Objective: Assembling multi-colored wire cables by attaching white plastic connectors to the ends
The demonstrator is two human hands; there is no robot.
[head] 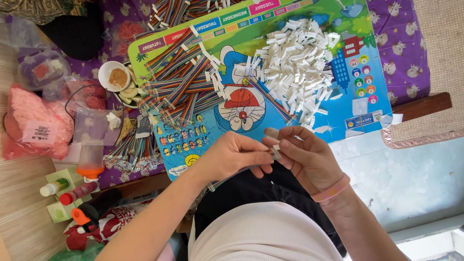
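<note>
My left hand (235, 155) and my right hand (304, 154) meet just below the near edge of a colourful cartoon board (338, 99). Between their fingertips they pinch a small white connector (272, 134) joined to a thin multicoloured ribbon cable (227, 176), which runs back under my left hand. A pink band circles my right wrist. On the board lies a heap of white plastic connectors (299, 67) to the right. A pile of rainbow ribbon cables (186, 79) lies to the left.
Finished cables (133, 152) are heaped at the board's left edge. Further left stand a small bowl of brown powder (115, 76), a pink bag (34, 123), plastic tubs, bottles (72, 193) and an orange-capped cup (90, 162). Purple patterned cloth (401, 43) lies underneath.
</note>
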